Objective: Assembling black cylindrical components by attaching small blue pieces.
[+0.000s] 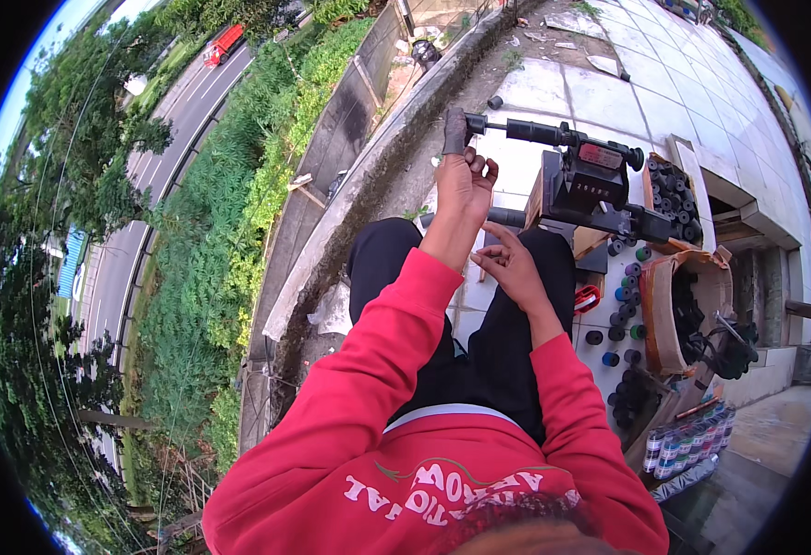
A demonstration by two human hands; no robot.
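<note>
My left hand [466, 183] reaches up to a black machine [590, 176] with a small counter on its front. One finger, wrapped in a dark grey cover [454, 131], stretches up against the end of the machine's black shaft [528, 131]. The other fingers of that hand are bent and apart. Below it, my right hand [515, 266] hovers over my lap with thumb and fingers spread, and I see nothing held in it. A dark cylinder [505, 217] lies near my knees, partly hidden by my left hand.
Black spools fill a box [648, 190] right of the machine. Several coloured spools [629, 294] stand on the tiles, near a red object [588, 298] and an open carton [663, 324]. Small bottles [692, 439] sit lower right. A low wall [368, 176] borders my left, above greenery and a road.
</note>
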